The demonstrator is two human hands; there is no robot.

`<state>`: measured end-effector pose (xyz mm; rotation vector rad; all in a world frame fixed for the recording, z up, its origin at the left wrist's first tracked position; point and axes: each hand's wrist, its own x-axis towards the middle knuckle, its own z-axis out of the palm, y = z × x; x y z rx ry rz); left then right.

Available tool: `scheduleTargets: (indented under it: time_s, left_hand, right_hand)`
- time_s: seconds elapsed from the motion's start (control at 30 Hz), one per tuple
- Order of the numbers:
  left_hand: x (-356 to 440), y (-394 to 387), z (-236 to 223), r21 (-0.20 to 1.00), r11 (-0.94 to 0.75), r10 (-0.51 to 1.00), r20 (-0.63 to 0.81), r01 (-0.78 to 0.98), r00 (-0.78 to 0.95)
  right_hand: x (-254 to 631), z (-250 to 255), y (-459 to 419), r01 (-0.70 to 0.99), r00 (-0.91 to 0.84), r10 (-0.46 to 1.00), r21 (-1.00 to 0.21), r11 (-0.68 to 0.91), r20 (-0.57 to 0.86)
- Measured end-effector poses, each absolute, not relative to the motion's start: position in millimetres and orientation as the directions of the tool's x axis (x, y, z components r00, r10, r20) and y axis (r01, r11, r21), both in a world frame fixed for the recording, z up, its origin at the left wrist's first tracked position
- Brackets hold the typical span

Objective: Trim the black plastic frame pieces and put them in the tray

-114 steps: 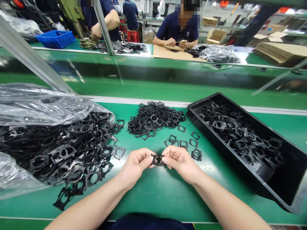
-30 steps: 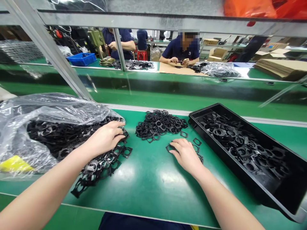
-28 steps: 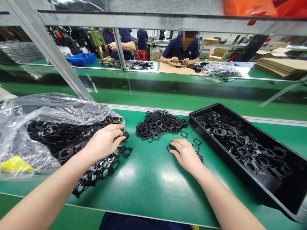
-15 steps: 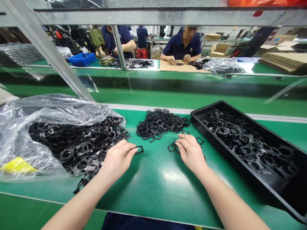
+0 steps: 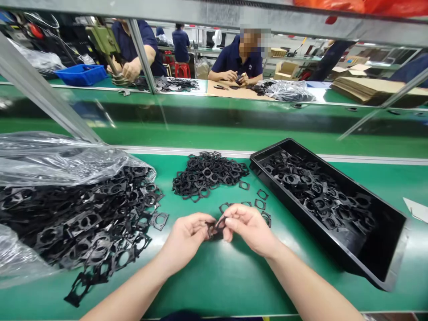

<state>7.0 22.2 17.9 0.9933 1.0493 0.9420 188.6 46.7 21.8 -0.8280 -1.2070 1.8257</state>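
Over the middle of the green table, my left hand (image 5: 189, 238) and my right hand (image 5: 249, 227) meet. My left fingers pinch one thin black plastic frame with a round hole (image 5: 210, 228), and my right fingers pinch another black plastic frame (image 5: 220, 223) right beside it. The two pieces overlap, and fingers partly hide both, so I cannot tell whether they are joined. Just beyond my right hand lie several loose frames (image 5: 260, 204) of the same kind. Behind the hands is a heap of black ring-like frames (image 5: 209, 174).
On the left, a clear plastic bag (image 5: 67, 156) spills a large pile of black frames (image 5: 90, 223). A long black tray (image 5: 334, 243) with more pieces stands at the right. Across a green partition, co-workers (image 5: 239, 62) sit at another bench. A metal post (image 5: 50, 89) slants at left.
My hands have come together, the left moving right with its frame and the right leaving the loose pieces with one in its fingers. The view has shifted slightly right.
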Motion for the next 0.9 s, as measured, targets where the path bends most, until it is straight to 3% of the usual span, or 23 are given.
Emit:
scheduleTargets:
  time_s: [0.27,0.43,0.6,0.77,0.9]
  left_hand:
    - [7,16,13,0.774,0.440,0.895,-0.336,-0.456,0.293]
    - [6,17,10,0.797,0.432,0.897,-0.329,-0.422,0.296]
    - [5,16,7,0.869,0.372,0.926,-0.322,-0.327,0.198]
    - [5,15,6,0.876,0.404,0.914,-0.374,-0.265,0.157]
    - [8,14,8,0.906,0.361,0.929,-0.328,-0.221,0.173]
  right_hand:
    - [182,23,41,-0.053,-0.460,0.877,-0.982,-0.183,-0.139]
    - [183,23,43,0.028,-0.450,0.885,-0.992,-0.123,-0.122]
    - [186,27,44,0.003,-0.440,0.898,-1.000,-0.006,-0.007]
    - [181,28,36,0.069,-0.443,0.893,-0.996,-0.054,-0.079]
    - [174,24,33,0.243,-0.379,0.923,-0.956,0.165,0.063]
